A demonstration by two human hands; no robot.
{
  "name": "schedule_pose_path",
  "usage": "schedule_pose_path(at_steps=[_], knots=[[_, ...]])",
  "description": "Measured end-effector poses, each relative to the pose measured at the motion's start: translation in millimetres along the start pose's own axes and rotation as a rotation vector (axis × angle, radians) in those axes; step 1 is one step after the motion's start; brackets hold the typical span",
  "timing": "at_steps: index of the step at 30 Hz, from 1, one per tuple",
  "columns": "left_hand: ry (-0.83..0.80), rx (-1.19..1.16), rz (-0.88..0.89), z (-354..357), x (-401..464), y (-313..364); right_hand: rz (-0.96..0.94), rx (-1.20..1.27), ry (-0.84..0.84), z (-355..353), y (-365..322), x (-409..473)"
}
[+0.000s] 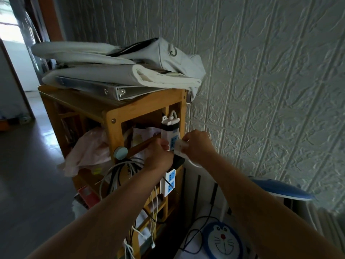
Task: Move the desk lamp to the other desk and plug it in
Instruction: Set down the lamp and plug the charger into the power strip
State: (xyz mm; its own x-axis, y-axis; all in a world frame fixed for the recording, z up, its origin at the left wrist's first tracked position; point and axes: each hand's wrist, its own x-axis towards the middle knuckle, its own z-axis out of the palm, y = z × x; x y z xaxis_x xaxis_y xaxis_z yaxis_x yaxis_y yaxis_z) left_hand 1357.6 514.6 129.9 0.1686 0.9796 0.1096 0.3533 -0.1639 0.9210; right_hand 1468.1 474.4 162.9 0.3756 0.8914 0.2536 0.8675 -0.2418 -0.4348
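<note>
shelf point(112, 116): varnished wood, smooth, warm sheen
power strip point(170, 135): white glossy plastic, black tape bands
plug point(179, 147): white smooth plastic
binder point(104, 91): grey plastic cover, metal rings
bag point(164, 53): pale matt cloth, metal ring
wall point(270, 81): embossed, rough relief panels
lamp base point(223, 240): glossy printed plastic
floor point(28, 184): polished, reflective

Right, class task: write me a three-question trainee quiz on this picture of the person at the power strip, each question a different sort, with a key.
1. True or false: the power strip lies flat on the floor.
2. Which hand holds the white plug at the strip? A. left hand B. right hand C. neither
3. Fill in: the grey ring binder lies on top of the wooden ____.

Key
1. False: it is mounted upright on the wooden shelf unit.
2. B; the left hand is at the strip's side.
3. shelf unit
</note>
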Motion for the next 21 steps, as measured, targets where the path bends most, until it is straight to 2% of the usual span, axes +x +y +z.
schedule_pose_path(at_steps=[7,21], knots=[[-0.008,-0.037,-0.024,-0.6,-1.1,0.8,0.005,0.089,0.066,2.7,0.1,-3.8],[0.015,0.01,0.068,6.2,-0.8,1.1,-0.002,0.002,0.047,3.0,-8.3,-2.5]])
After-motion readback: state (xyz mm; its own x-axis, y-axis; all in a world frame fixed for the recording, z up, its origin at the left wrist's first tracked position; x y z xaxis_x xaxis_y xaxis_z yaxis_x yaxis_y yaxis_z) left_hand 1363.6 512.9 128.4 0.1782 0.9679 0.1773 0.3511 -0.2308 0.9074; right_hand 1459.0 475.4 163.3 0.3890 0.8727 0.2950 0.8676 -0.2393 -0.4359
